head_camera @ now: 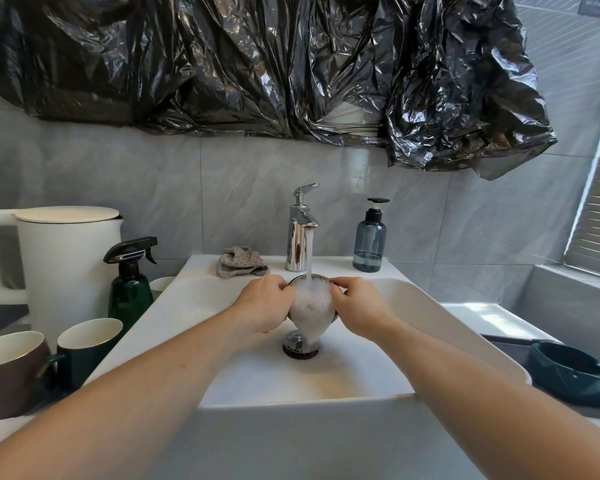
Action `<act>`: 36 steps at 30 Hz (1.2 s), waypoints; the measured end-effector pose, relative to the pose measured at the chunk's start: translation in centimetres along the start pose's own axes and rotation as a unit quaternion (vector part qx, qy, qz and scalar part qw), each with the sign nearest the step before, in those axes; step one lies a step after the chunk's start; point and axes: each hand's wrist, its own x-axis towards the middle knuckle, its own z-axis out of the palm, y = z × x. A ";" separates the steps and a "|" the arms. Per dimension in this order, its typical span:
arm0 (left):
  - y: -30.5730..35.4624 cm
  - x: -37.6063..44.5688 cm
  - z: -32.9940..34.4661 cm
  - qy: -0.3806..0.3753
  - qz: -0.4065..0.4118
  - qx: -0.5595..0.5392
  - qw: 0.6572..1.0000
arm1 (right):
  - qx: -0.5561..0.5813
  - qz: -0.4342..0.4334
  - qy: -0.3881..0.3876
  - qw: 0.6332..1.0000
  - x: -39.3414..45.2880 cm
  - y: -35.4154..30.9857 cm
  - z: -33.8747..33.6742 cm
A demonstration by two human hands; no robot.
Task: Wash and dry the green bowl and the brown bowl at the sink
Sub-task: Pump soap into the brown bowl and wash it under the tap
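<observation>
Grey-tiled wall behind white sink (430, 306); left hand (262, 303) and right hand (359, 306) grip brown bowl (310, 282).

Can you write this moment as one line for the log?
step: rinsing | left hand and right hand: grip brown bowl | faucet: running | green bowl: waiting beside sink

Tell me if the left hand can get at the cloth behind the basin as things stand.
Probably not yet: the left hand grips the bowl under the running tap, together with the right hand. The cloth lies just beyond it with nothing between, so once it lets go the way looks free.
</observation>
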 end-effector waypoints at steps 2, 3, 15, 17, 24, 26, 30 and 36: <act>-0.1 0.1 0.1 0.008 0.003 -0.005 1.000 | 0.005 -0.007 0.004 1.000 0.1 0.1 0.0; -0.2 0.2 0.1 0.012 0.006 -0.005 1.000 | 0.008 -0.012 0.007 1.000 0.1 0.1 0.0; -0.6 0.9 0.4 0.066 0.057 0.041 0.995 | 0.037 -0.037 0.035 0.998 0.7 0.3 0.2; -0.6 0.9 0.3 0.071 0.066 0.054 0.994 | 0.034 -0.032 0.035 0.998 0.8 0.4 0.3; -0.5 0.7 0.3 0.116 0.092 0.098 0.984 | 0.033 -0.016 0.019 0.999 0.9 0.5 0.5; -0.5 0.7 0.3 0.123 0.097 0.107 0.982 | 0.029 -0.013 0.016 0.999 0.8 0.5 0.5; -0.5 0.7 0.2 0.132 0.108 0.118 0.978 | 0.028 0.002 -0.005 1.000 0.9 0.6 0.5; -0.6 0.6 0.2 0.129 0.120 0.134 0.975 | 0.020 0.023 -0.040 0.999 0.8 0.7 0.5</act>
